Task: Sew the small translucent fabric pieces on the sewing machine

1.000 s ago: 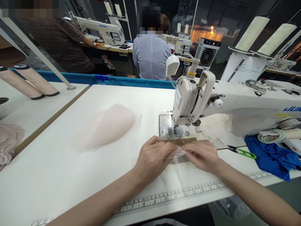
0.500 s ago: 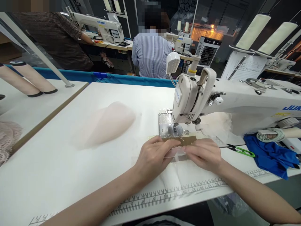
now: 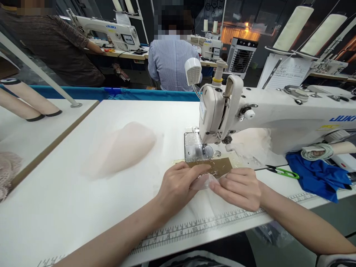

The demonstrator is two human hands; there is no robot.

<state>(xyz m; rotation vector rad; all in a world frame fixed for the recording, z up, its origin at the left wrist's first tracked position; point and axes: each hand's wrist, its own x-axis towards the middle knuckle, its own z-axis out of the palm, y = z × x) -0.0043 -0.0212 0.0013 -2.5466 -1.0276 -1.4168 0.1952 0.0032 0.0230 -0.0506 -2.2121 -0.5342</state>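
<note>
Just in front of the needle plate [image 3: 191,146] of a white sewing machine [image 3: 214,111], both hands hold a small piece of sheer pale fabric [image 3: 202,182]. My left hand [image 3: 178,185] has its fingers closed on the fabric's left part. On the right side, my right hand [image 3: 240,188] pinches the fabric's edge between thumb and fingers. Behind the fingers lies a brown strip [image 3: 221,167] on the table. A sheer pinkish fabric piece [image 3: 130,146] lies flat to the left.
Green-handled snips [image 3: 283,172] and blue cloth [image 3: 317,178] lie at the right. A printed ruler [image 3: 194,230] runs along the front edge. Thread cones [image 3: 36,98] are at the left. Two people sit beyond the table, one in a striped shirt [image 3: 174,65].
My right hand has turned and its thumb now shows on the fabric's edge. More of the brown strip is visible. The whole view has shifted slightly.
</note>
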